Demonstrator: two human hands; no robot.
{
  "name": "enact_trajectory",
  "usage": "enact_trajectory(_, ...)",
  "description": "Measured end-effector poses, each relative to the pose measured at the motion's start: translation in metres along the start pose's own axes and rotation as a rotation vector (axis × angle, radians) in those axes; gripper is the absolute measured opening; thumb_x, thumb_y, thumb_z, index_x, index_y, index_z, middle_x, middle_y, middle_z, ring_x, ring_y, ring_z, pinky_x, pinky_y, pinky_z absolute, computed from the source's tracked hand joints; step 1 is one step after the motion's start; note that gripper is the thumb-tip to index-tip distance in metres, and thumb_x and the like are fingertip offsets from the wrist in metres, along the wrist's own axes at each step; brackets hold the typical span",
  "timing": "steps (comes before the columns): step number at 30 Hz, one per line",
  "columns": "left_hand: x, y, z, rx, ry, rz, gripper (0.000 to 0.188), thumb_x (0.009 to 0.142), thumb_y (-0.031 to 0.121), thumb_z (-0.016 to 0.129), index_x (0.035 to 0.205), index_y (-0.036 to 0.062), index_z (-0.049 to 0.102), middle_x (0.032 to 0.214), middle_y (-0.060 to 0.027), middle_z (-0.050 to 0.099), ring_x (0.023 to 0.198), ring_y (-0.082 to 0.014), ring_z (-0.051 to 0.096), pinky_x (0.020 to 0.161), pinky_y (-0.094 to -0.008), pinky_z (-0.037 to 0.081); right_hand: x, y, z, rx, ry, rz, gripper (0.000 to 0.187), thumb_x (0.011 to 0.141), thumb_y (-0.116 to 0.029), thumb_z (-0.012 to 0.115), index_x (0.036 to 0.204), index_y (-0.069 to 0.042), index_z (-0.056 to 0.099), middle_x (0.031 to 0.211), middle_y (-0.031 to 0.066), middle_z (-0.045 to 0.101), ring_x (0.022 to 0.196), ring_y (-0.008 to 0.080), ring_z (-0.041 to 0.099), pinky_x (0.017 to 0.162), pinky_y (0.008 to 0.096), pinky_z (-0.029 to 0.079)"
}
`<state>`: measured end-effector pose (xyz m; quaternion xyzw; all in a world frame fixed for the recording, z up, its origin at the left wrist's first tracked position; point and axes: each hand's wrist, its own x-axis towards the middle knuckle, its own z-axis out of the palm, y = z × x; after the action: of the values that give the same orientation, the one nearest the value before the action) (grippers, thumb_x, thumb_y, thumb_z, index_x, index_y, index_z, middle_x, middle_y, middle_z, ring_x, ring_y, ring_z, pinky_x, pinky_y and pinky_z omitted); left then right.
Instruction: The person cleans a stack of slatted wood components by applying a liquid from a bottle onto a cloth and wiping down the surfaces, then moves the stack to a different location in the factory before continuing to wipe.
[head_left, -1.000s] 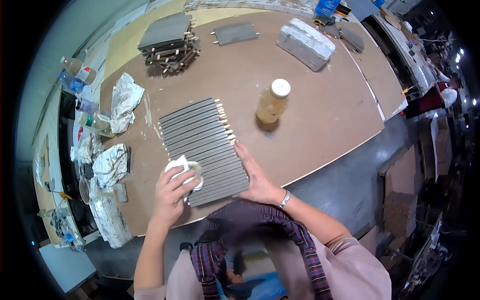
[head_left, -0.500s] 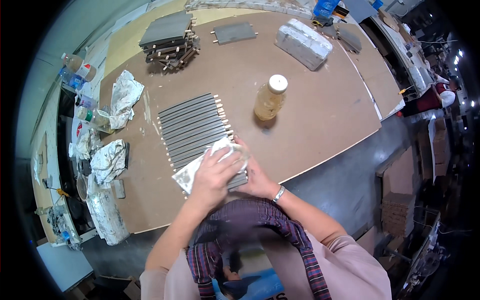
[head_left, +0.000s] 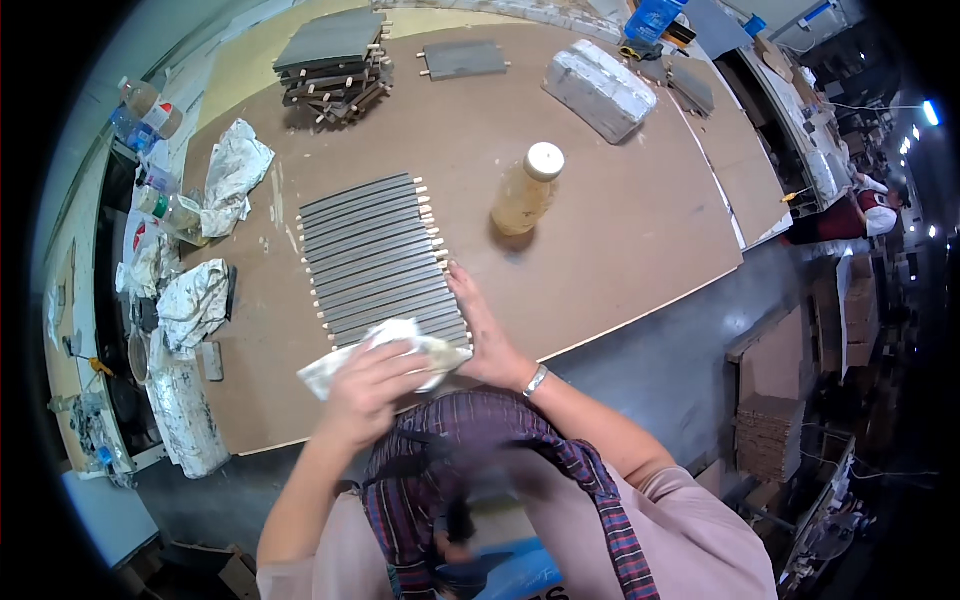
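A row of grey panels (head_left: 372,255) stands packed side by side on the table, long narrow edges up, with pale wooden pegs sticking out at both ends. My left hand (head_left: 370,388) presses a stained white cloth (head_left: 325,370) at the near end of the row, fingers closed over it. The cloth hides the nearest panel edges. My right hand (head_left: 485,335) lies along the row's right side by the peg ends, fingers stretched out, with nothing visible gripped. A bottle of yellowish liquid with a white cap (head_left: 525,190) stands to the right of the row.
A stack of grey pegged panels (head_left: 335,60) and a single panel (head_left: 464,60) lie at the back, near a pale block (head_left: 600,90). Crumpled cloths (head_left: 195,303) and plastic bottles (head_left: 150,108) line the left. The brown tabletop (head_left: 620,250) ends in front of me.
My left hand has drawn the cloth toward me, from over the panel edges to the row's near end. My right hand stays at the row's right side. The whole view has shifted slightly.
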<state>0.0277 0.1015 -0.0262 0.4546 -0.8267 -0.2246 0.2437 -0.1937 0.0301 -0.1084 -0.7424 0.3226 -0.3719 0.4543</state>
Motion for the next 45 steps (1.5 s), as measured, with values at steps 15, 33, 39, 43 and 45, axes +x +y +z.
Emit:
enact_trajectory(15, 0.013, 0.019, 0.022, 0.149, 0.206, -0.058, 0.026, 0.072, 0.000, 0.058, 0.094, 0.0075, 0.068, 0.105, -0.0041, 0.067, 0.104, -0.0276, 0.061, 0.094, -0.0481, 0.045, 0.000, 0.001, 0.008, 0.036, 0.005, 0.017, 0.103, 0.067, -0.024, 0.081, 0.150, -0.007, 0.023, 0.156, 0.0218, 0.019, 0.145, 0.0377, 0.020, 0.117, 0.0435, 0.022)
enact_trajectory(33, -0.097, -0.033, -0.048, 0.348, 0.182, -0.337, 0.038, 0.073, -0.011, 0.053, 0.104, 0.0031, 0.069, 0.111, -0.0159, 0.068, 0.108, -0.0320, 0.064, 0.096, -0.0424, 0.048, 0.001, -0.003, 0.003, -0.004, 0.012, 0.028, 0.116, 0.055, -0.023, 0.087, 0.150, -0.009, 0.022, 0.156, 0.0207, 0.019, 0.143, 0.0386, 0.023, 0.115, 0.0440, 0.026)
enact_trajectory(39, 0.005, 0.007, -0.030, 0.285, 0.414, -0.184, 0.038, 0.073, -0.010, 0.048, 0.104, 0.0017, 0.067, 0.107, -0.0147, 0.068, 0.103, -0.0341, 0.063, 0.092, -0.0433, 0.049, 0.002, -0.006, 0.002, -0.008, -0.022, 0.046, 0.118, 0.054, -0.018, 0.088, 0.150, -0.010, 0.020, 0.156, 0.0208, 0.018, 0.144, 0.0389, 0.021, 0.115, 0.0441, 0.026)
enact_trajectory(43, 0.037, 0.027, 0.007, 0.360, 0.138, -0.097, 0.036, 0.072, 0.006, 0.059, 0.108, 0.0085, 0.067, 0.115, -0.0060, 0.063, 0.099, -0.0254, 0.056, 0.090, -0.0440, 0.041, 0.002, -0.006, 0.000, -0.041, -0.032, 0.022, 0.115, 0.057, -0.019, 0.086, 0.151, -0.009, 0.020, 0.156, 0.0233, 0.017, 0.144, 0.0389, 0.019, 0.116, 0.0444, 0.023)
enact_trajectory(45, 0.020, 0.022, -0.008, 0.382, 0.087, -0.162, 0.039, 0.072, 0.006, 0.059, 0.110, 0.0105, 0.066, 0.113, -0.0047, 0.063, 0.097, -0.0250, 0.055, 0.090, -0.0441, 0.040, 0.002, -0.004, -0.002, -0.016, -0.013, 0.021, 0.112, 0.061, -0.022, 0.085, 0.151, -0.009, 0.019, 0.156, 0.0237, 0.016, 0.144, 0.0388, 0.019, 0.116, 0.0443, 0.023)
